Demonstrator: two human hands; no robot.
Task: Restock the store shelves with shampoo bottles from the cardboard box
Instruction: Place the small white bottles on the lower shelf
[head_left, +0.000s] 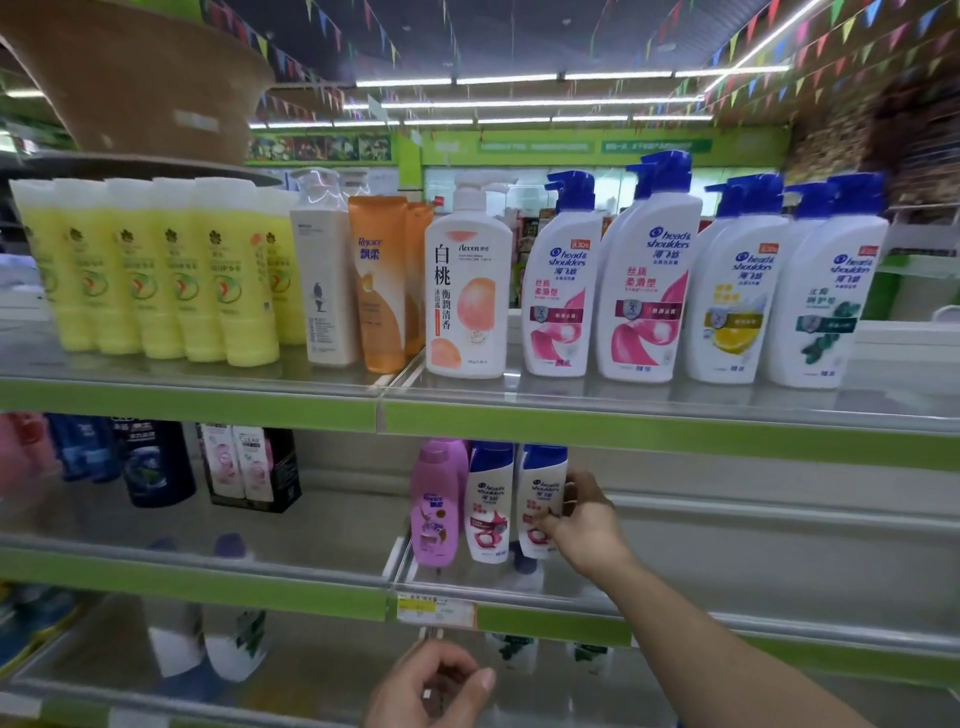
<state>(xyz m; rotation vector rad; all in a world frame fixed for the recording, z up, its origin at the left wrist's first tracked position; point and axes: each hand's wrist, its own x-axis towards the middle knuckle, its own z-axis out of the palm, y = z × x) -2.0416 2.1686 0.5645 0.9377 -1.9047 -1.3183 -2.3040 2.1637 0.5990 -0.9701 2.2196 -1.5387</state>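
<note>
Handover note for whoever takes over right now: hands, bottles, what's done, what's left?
Right hand: grips a small Head & Shoulders bottle standing on the middle shelf, beside a matching bottle.
Left hand: low, loosely curled, seems empty.
Done: two small bottles on that shelf.
Left: release this one, fill the bare space to its right; cardboard box not in view.

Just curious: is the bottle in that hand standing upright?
Upright: the bottle stands blue cap up on the shelf, right hand gripping it.
</note>
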